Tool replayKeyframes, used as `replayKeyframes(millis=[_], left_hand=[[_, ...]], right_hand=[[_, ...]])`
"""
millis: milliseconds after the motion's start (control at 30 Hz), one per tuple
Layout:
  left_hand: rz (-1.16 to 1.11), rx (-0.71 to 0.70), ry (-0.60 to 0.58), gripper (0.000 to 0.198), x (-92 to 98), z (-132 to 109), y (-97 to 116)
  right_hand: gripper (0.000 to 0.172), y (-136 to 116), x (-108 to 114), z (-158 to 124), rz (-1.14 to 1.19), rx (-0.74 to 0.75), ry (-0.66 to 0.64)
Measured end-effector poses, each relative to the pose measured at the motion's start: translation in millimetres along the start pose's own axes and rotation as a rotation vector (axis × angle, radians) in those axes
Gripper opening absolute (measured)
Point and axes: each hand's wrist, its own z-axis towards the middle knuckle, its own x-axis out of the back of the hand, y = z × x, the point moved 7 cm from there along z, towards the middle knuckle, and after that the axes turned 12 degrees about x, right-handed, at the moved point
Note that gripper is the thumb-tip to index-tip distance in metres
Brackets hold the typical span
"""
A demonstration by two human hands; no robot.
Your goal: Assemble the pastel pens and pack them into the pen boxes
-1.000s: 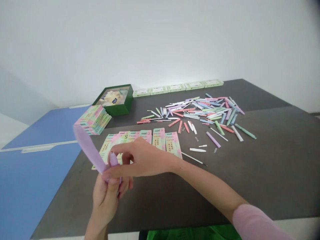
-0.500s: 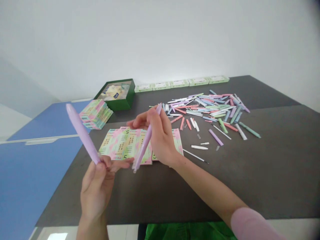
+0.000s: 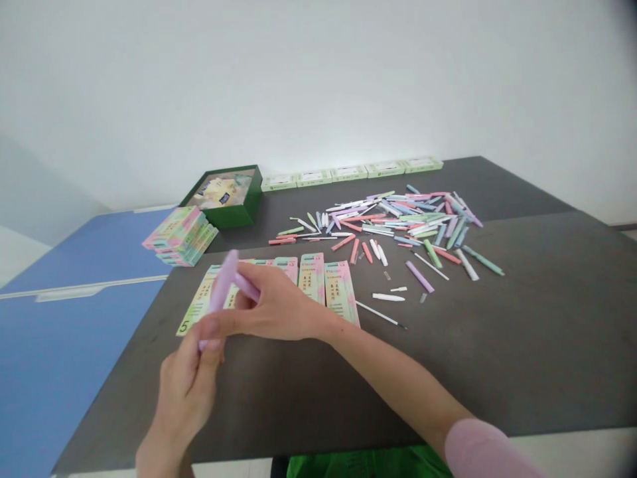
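Note:
My left hand (image 3: 192, 368) is closed on the lower end of a purple pen (image 3: 223, 285), which stands up at a slight tilt. Against it, my right hand (image 3: 276, 305) reaches over from the right, its thumb touching my left fingertips. A second purple pen (image 3: 247, 287) is held in my right hand, mostly hidden by the fingers. Beneath both hands lies a row of pink and green printed cards (image 3: 312, 277), partly covered by my right hand.
A heap of pastel pens and parts (image 3: 403, 216) lies at the centre right, with a loose refill (image 3: 381, 313) nearer. Stacked boxes (image 3: 182, 232) and a green box (image 3: 253, 199) stand back left. Flat pale boxes (image 3: 348, 172) line the wall.
My right hand has moved left and down to meet my left hand. The pen in my left hand is more upright, and the fingers of both hands have closed in.

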Motion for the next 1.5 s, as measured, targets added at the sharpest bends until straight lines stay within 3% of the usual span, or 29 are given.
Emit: replayKeyframes(millis=[100, 233, 333, 567, 833, 967, 1200, 1267, 1367, 1500], left_hand=[[0.034, -0.014, -0.075, 0.046, -2.9, -3.2, 3.6], [-0.26, 0.001, -0.298, 0.046, -13.1, -11.8, 8.5], [-0.441, 0.055, -0.393, 0.055, -20.7, -13.7, 13.7], [-0.612, 0.115, -0.32, 0.058, -26.9, -0.8, 23.9], [-0.611, 0.071, -0.295, 0.044, -25.4, -5.3, 23.0], [-0.682, 0.091, -0.255, 0.051, -21.6, -10.6, 22.0], [-0.428, 0.108, -0.219, 0.079, -1.9, -7.2, -15.5], [-0.446, 0.146, -0.183, 0.074, -0.1, -5.3, -26.1], [-0.593, 0.227, -0.174, 0.053, -12.0, -5.8, -28.3], [-0.634, 0.13, -0.269, 0.052, -42.1, -6.3, 3.5]], right_hand=[[0.04, -5.5, -14.5, -0.3, 0.162, 0.043, -0.029], [0.044, 3.0, -3.5, 0.2, 0.316, 0.042, 0.244], [0.045, 13.5, 2.8, 2.0, 0.529, 0.007, 0.358], [0.045, 19.1, 6.6, 4.4, 0.722, -0.057, 0.427], [0.042, 12.3, -1.9, -2.0, 0.725, -0.099, 0.405], [0.046, 1.2, -7.2, 1.0, 0.671, -0.021, 0.327], [0.051, -19.3, -4.4, 2.0, 0.528, 0.066, 0.211], [0.051, -21.2, -3.4, 3.2, 0.552, 0.067, 0.2], [0.049, -20.0, 1.0, 9.4, 0.694, 0.058, 0.241], [0.044, -9.0, 16.8, 21.4, 1.004, 0.033, 0.449]])
